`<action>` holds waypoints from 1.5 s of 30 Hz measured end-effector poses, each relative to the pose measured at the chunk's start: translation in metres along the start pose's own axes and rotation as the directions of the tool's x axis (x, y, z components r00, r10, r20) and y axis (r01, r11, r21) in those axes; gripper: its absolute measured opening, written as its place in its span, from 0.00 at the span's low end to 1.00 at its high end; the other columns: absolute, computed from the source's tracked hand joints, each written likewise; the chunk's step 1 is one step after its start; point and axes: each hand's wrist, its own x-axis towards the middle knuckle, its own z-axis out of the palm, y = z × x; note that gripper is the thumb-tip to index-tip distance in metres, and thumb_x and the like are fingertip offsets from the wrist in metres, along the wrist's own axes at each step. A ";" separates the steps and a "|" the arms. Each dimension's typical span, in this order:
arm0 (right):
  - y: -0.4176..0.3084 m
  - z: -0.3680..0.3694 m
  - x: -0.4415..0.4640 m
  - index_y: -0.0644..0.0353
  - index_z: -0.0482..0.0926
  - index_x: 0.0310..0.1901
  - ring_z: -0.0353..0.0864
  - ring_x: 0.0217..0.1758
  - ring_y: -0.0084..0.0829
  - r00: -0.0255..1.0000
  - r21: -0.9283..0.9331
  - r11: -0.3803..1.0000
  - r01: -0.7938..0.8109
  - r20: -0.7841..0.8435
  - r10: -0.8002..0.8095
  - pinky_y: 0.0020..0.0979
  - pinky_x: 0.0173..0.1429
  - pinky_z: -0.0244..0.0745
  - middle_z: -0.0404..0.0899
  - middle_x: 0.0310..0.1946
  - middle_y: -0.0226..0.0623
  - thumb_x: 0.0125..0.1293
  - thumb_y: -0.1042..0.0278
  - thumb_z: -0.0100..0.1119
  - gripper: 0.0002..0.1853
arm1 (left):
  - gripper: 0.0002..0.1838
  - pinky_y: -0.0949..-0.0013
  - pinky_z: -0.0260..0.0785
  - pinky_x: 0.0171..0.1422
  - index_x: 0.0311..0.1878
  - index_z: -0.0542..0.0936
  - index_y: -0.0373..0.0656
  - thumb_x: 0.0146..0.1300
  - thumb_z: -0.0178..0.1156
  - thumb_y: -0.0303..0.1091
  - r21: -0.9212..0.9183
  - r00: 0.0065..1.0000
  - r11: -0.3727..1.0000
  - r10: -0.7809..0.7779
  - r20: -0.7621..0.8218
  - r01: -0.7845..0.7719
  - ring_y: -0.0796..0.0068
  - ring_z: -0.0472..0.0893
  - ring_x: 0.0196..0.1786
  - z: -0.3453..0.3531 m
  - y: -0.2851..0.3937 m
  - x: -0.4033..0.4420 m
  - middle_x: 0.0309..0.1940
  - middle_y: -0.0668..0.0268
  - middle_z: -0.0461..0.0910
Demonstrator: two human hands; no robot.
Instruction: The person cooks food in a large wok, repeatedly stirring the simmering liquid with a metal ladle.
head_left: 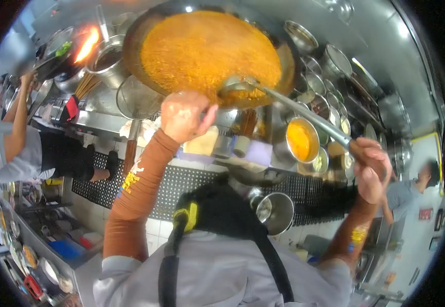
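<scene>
A very large wok [133,48] holds a bubbling orange-brown sauce [207,51]. My right hand [372,169] is wrapped round the handle end of a long metal ladle [314,118], whose bowl rests in the sauce at the wok's near edge. Over the wok's near left rim is my left hand [185,115], its fingers curled and its thumb pointing right. Whether it holds anything is hidden. A round strainer [138,97] with a wooden handle lies just left of it.
Right of the wok stand a pot of orange liquid [302,139] and several metal containers. Folded cloths [202,141] lie along the counter's front edge. At the left a person [12,148] works near a flame [87,45]. Another person [406,194] is at the right.
</scene>
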 end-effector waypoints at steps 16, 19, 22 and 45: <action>0.109 0.223 0.121 0.62 0.75 0.31 0.83 0.38 0.36 0.847 0.264 0.819 0.510 0.014 -0.532 0.47 0.59 0.79 0.82 0.31 0.40 0.67 0.81 0.62 0.08 | 0.17 0.55 0.69 0.27 0.18 0.76 0.48 0.56 0.72 0.41 0.013 0.999 1.000 0.006 -0.045 -0.005 0.58 0.78 0.21 0.001 -0.005 -0.005 0.17 0.63 0.75; 0.126 0.245 0.141 0.63 0.75 0.30 0.84 0.39 0.36 0.835 0.232 0.816 0.529 0.029 -0.550 0.48 0.62 0.79 0.82 0.32 0.39 0.66 0.83 0.63 0.09 | 0.17 0.56 0.70 0.27 0.18 0.75 0.48 0.55 0.72 0.41 0.023 0.999 1.000 0.002 -0.052 0.000 0.59 0.78 0.21 0.001 -0.005 -0.004 0.17 0.63 0.75; 0.146 0.263 0.163 0.62 0.76 0.31 0.84 0.38 0.35 0.820 0.160 0.817 0.554 0.064 -0.569 0.51 0.67 0.77 0.82 0.31 0.38 0.67 0.81 0.65 0.08 | 0.18 0.56 0.70 0.27 0.17 0.75 0.48 0.55 0.71 0.42 0.036 0.999 0.999 -0.006 -0.054 0.008 0.59 0.78 0.21 0.005 -0.005 -0.007 0.17 0.63 0.74; 0.195 0.179 0.164 0.63 0.80 0.33 0.84 0.49 0.32 0.946 0.086 0.942 0.323 -0.048 -0.320 0.35 0.60 0.77 0.85 0.39 0.39 0.67 0.80 0.65 0.05 | 0.17 0.54 0.69 0.33 0.19 0.78 0.47 0.59 0.71 0.42 0.014 0.996 0.999 -0.043 -0.077 0.045 0.54 0.79 0.24 -0.001 0.007 -0.015 0.19 0.61 0.78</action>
